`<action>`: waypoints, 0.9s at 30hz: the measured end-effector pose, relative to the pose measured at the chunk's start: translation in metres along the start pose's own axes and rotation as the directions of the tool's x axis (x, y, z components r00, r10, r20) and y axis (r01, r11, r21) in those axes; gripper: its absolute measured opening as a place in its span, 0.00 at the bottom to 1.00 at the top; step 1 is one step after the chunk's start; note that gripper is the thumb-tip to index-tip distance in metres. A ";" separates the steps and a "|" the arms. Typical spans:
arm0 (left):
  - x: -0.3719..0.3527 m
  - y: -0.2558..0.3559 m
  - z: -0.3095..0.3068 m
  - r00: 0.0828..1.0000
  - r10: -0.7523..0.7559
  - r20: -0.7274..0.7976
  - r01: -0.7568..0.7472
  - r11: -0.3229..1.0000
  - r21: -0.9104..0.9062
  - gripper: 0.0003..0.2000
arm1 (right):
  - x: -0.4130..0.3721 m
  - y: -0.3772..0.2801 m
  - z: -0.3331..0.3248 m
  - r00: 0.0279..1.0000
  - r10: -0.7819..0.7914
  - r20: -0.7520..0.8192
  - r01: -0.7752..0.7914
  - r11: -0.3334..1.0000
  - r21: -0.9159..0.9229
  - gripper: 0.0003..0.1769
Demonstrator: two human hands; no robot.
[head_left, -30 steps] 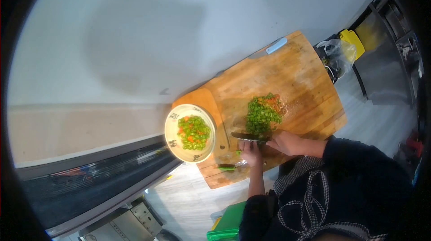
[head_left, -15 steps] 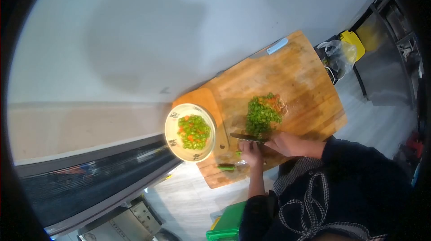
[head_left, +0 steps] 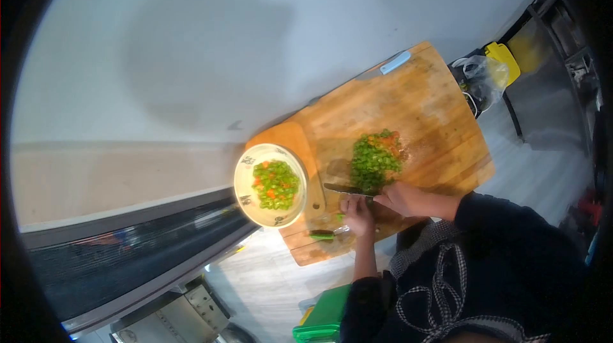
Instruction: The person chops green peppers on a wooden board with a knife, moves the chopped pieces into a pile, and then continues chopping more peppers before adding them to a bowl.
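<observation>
My right hand (head_left: 403,198) is closed round the handle of a kitchen knife (head_left: 345,188), whose dark blade points left over the wooden cutting board (head_left: 421,106). My left hand (head_left: 359,216) lies just below the blade with its fingers curled onto the board; what they press on is hidden. Beyond the knife is a heap of chopped green pepper (head_left: 373,163) with orange pieces at its right side. A green piece of pepper (head_left: 322,235) lies to the left of my left hand, beside something clear and shiny.
A round cream bowl (head_left: 242,180) of chopped green and orange pieces stands on a smaller orange board (head_left: 290,135) at the left. Another knife with a light blue handle (head_left: 395,62) lies along the wall edge. A green bin (head_left: 327,311) stands below on the floor.
The knife blade and my right hand have shifted slightly up and left. My left hand stays curled close by the blade, and the chopped heap looks about the same.
</observation>
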State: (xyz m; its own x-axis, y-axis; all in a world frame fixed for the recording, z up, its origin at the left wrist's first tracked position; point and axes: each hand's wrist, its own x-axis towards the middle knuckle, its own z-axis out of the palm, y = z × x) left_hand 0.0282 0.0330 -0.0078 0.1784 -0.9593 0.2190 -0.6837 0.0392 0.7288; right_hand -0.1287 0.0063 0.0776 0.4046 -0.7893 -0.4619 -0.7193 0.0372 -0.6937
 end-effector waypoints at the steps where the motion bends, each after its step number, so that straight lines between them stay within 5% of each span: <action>1: -0.002 -0.001 0.002 0.998 -0.068 0.006 0.068 0.997 -0.037 0.07 | -0.006 -0.003 -0.004 0.999 0.033 0.017 -0.033 0.999 0.020 0.25; 14: -0.001 -0.012 0.001 0.999 0.048 0.015 -0.048 0.999 -0.001 0.08 | 0.003 -0.008 0.004 0.997 0.074 0.008 -0.074 0.997 -0.001 0.24; 17: 0.006 0.003 -0.004 0.997 0.081 -0.014 -0.082 0.994 -0.076 0.07 | 0.019 0.029 0.027 0.989 -0.143 0.029 0.146 0.967 -0.210 0.24; 20: 0.004 0.000 -0.001 0.996 0.082 -0.023 -0.083 0.994 -0.073 0.06 | 0.002 0.010 0.004 0.997 0.035 0.072 -0.042 0.994 0.097 0.24; 23: 0.004 -0.001 0.000 0.999 0.033 -0.022 -0.035 0.994 -0.106 0.06 | -0.002 0.019 0.012 0.995 -0.083 0.062 0.088 0.992 -0.094 0.25; 27: 0.004 0.000 -0.001 0.998 0.055 -0.007 -0.055 0.996 -0.076 0.06 | -0.005 0.021 0.015 0.996 -0.085 -0.018 0.085 0.996 0.004 0.28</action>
State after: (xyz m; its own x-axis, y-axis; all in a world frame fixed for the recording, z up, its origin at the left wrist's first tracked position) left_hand 0.0295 0.0293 -0.0063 0.1460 -0.9537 0.2631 -0.6366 0.1130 0.7629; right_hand -0.1375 0.0204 0.0568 0.4539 -0.8003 -0.3917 -0.6801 -0.0272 -0.7326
